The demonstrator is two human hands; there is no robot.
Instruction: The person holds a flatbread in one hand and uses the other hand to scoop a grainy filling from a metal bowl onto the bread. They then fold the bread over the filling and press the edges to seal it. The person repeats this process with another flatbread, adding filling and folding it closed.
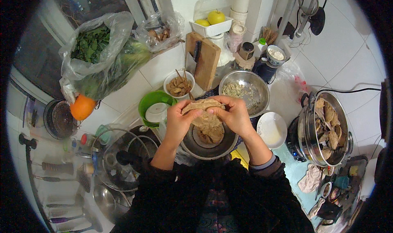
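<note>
My left hand [177,119] and my right hand [236,115] grip a tan-brown, dough-like piece [204,106] from its two sides, thumbs pressed on top. From it a thick strip hangs down to the rest of the brown mass [210,135], in a metal bowl [209,154] below my hands. Whether the strip is still joined to that mass, I cannot tell. Just beyond, a steel basin [262,94] holds pale chopped bits. A white bowl [272,135] with a little pale yellowish liquid is right of my right wrist. Left of my left hand is a green basin [144,103] with a white bowl inside.
A white bowl of brown pieces with chopsticks [179,86] stands near a wooden board [211,59] and a knife [197,50]. At right, a steamer pot [308,126] holds brown pieces. Bagged greens [92,44] and an orange fruit [82,107] are at upper left; pot lids [116,161] lie below.
</note>
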